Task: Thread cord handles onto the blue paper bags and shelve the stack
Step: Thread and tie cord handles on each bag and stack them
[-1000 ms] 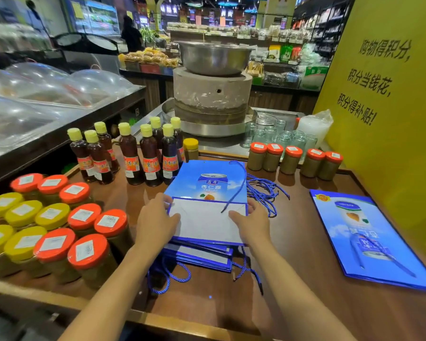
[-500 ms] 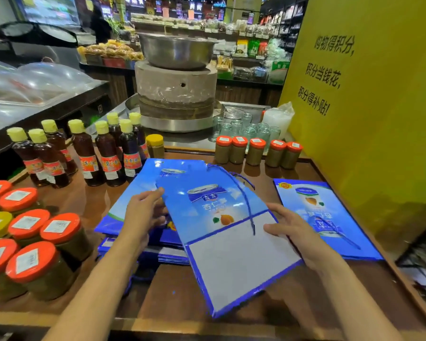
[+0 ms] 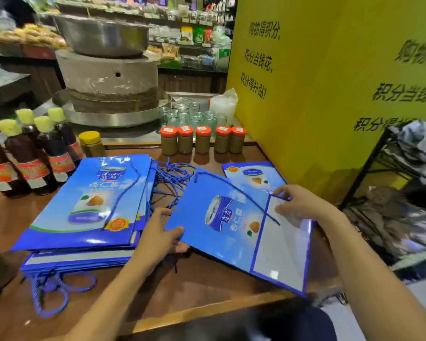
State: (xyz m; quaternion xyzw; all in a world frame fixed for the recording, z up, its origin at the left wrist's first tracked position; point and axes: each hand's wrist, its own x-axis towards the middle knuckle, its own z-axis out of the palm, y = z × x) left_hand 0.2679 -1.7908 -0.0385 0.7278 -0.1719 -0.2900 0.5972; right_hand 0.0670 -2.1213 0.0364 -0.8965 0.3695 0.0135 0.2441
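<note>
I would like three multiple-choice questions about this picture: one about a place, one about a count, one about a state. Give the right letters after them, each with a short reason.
1. Seen from the person, where does the stack of blue bags lie relative to the held bag?
A) to its left
B) to its right
C) on top of it

2. How many orange-lidded jars stand in the row behind the bags?
A) three
B) five
C) eight

3. How is the held bag gripped?
A) by no hand
B) by one hand
C) by both hands

Answers:
1 A: the stack lies on the side of the left hand.
2 B: five orange lids show side by side.
3 C: the left hand grips its left edge and the right hand pinches its far right corner.
</note>
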